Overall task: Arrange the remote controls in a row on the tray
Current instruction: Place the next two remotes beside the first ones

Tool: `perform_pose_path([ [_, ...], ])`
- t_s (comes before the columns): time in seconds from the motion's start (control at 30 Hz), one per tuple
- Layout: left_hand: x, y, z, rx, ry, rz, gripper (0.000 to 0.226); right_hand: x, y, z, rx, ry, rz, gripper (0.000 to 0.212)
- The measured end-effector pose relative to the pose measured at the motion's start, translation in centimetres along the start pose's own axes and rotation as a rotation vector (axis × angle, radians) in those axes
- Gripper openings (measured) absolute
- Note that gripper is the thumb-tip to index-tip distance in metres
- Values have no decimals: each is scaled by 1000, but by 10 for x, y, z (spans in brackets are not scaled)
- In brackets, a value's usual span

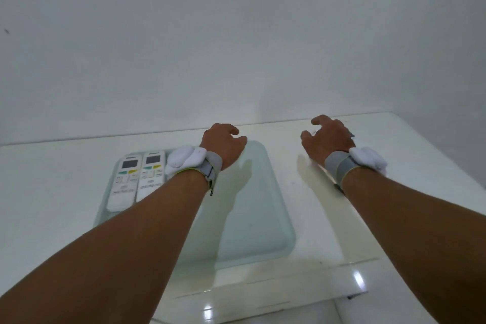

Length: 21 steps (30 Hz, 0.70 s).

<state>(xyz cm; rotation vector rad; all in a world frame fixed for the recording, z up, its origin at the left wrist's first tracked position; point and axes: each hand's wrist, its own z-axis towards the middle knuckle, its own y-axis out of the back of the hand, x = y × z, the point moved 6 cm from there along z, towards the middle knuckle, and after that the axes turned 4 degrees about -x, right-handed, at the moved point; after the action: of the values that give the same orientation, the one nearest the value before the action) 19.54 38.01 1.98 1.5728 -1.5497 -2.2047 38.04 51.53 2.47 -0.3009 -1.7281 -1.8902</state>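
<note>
A pale translucent tray (252, 218) lies on the white table (328, 218). Two white remote controls with grey screens lie side by side, lengthwise, at its left end: the outer remote (124, 181) and the inner remote (150, 176). My left hand (223, 148) hovers over the tray's far rim with its fingers curled under, and nothing shows in it. My left forearm hides the tray just right of the remotes. My right hand (327, 139) is clawed over the table right of the tray. A white sliver shows between its thumb and fingers; whether it grips anything is unclear.
A plain white wall (236, 47) rises right behind the table's far edge. Both wrists wear grey straps with white pads. The table's front edge (263, 294) is near me, with glossy floor tiles below it.
</note>
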Motion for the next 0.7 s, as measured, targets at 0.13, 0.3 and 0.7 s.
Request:
perform_pose_path([
  [0.13,-60,-59,-3,72,-33,11,13,-62,31,28,-42,-76,-7,41],
  [0.3,-94,-110,5,106,39,10,31,-97,43,44,-56,-105,9,39],
  [0.7,-163,-207,12,187,-31,112,45,-172,43,80,0,-143,49,36],
])
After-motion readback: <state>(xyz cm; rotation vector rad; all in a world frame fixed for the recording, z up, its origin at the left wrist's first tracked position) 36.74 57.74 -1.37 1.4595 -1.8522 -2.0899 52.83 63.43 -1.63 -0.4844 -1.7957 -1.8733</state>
